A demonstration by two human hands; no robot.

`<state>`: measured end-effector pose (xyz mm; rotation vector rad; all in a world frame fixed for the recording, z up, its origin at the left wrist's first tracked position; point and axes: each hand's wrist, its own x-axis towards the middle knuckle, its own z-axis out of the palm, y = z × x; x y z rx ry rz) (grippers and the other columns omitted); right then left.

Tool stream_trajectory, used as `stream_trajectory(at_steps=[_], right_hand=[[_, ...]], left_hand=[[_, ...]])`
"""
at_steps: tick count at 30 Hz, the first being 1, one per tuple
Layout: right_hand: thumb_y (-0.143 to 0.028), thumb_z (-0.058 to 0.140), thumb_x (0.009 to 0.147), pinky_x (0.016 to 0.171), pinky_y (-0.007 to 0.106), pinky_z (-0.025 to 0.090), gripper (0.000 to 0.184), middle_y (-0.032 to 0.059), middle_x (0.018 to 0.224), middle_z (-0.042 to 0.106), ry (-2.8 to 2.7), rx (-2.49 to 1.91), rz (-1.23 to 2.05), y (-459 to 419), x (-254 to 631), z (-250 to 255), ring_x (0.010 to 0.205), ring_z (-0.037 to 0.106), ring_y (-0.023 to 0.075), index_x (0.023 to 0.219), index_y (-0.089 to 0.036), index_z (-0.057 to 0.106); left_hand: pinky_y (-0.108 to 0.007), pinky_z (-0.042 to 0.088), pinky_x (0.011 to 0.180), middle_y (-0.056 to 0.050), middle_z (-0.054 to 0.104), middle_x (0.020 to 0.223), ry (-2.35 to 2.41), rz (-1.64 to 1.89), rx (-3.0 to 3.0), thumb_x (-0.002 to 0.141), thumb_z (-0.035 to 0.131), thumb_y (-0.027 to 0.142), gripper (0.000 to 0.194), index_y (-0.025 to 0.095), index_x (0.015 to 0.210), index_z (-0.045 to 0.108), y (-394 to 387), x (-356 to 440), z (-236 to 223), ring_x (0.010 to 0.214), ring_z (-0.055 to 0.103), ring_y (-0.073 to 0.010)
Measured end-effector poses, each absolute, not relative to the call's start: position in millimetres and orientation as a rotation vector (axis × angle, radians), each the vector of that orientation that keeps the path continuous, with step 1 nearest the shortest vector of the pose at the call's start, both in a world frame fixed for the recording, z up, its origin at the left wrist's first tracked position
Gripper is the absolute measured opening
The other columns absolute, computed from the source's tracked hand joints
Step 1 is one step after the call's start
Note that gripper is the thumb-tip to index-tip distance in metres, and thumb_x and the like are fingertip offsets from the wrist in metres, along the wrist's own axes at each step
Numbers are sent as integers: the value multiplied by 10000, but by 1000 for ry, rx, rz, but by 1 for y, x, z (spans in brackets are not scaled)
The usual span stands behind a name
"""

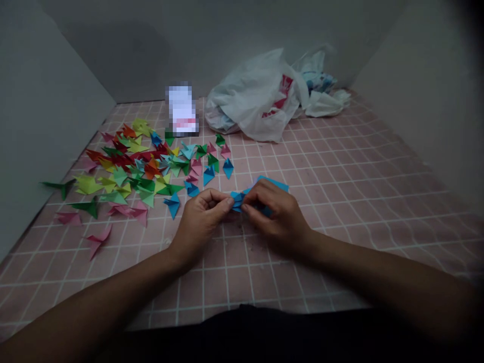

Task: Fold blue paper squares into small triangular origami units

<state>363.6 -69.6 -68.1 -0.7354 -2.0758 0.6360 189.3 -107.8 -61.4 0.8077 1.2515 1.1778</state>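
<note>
Between my two hands is a small folded blue paper piece [236, 200]. My left hand [202, 222] pinches its left end between thumb and forefinger. On the other side, my right hand [280, 214] grips it with thumb and curled fingers, which hide part of it. Behind my right hand, blue paper sheets [278, 182] lie on the checked cloth, partly covered. To the left of my hands spreads a pile of folded paper cranes [145, 166] in red, orange, yellow, green, pink and blue. A blue paper crane [172, 204] rests close to my left hand.
A phone [182, 108] with a lit, blurred screen leans at the back. Right of it sits a crumpled white plastic bag [257, 96] with red print. More plastic wrapping [321, 91] lies behind that. A pink checked cloth [359, 201] covers the surface, with walls around.
</note>
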Motion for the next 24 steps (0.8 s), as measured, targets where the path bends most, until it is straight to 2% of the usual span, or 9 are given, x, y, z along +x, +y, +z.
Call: stream_trajectory(at_steps=[12, 24], right_hand=[[-67, 597, 830, 577, 259, 358, 191, -19, 697, 510, -1899, -932, 821, -73, 361, -67, 639, 476, 118, 699, -187, 526], [-133, 580, 799, 548, 265, 340, 145, -30, 650, 510, -1774, -1062, 1017, -74, 360, -63, 595, 450, 109, 678, -194, 528]], left_hand=[[-214, 560, 710, -1, 734, 765, 1268, 1238, 944, 753, 835, 297, 170, 176, 773, 718, -111, 192, -63, 720, 690, -117], [-195, 553, 684, 3, 740, 758, 1278, 1264, 1002, 718, 825, 221, 124, 177, 751, 714, -110, 195, -60, 707, 682, -106]])
